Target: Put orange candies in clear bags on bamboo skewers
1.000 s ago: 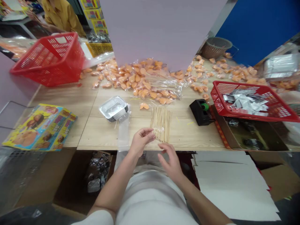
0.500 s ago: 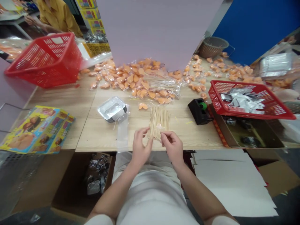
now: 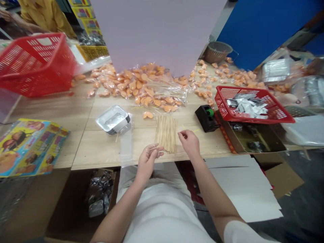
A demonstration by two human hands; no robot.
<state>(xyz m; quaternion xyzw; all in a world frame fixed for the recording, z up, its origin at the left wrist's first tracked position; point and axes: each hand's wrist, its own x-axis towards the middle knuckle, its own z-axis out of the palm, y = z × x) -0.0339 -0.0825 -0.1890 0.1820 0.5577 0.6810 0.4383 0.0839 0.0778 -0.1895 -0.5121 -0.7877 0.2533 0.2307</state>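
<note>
right hand point(image 3: 190, 143) has moved from the near end of the thin wooden sticks point(image 3: 166, 133) to just beside their right edge, farther up; left hand point(image 3: 147, 160) now sits lower, at their near left corner.

- left: thumb and fingers closed on a scrap of clear film point(image 3: 153, 146).
- right: fingers curled close together; cannot tell whether the tips meet or grip anything.
- sticks: between the two sets of fingers, side by side, flat on the table point(image 3: 101, 148).
- beyond the left fingers, to their left: foil trays point(image 3: 113, 119), nested.
- straight beyond the left fingers, past the sticks: one orange packet point(image 3: 148, 115).
- beyond the right fingers, to their right: black tape dispenser point(image 3: 206, 119), then a red basket point(image 3: 220, 103) holding silvery packets point(image 3: 249, 106).
</note>
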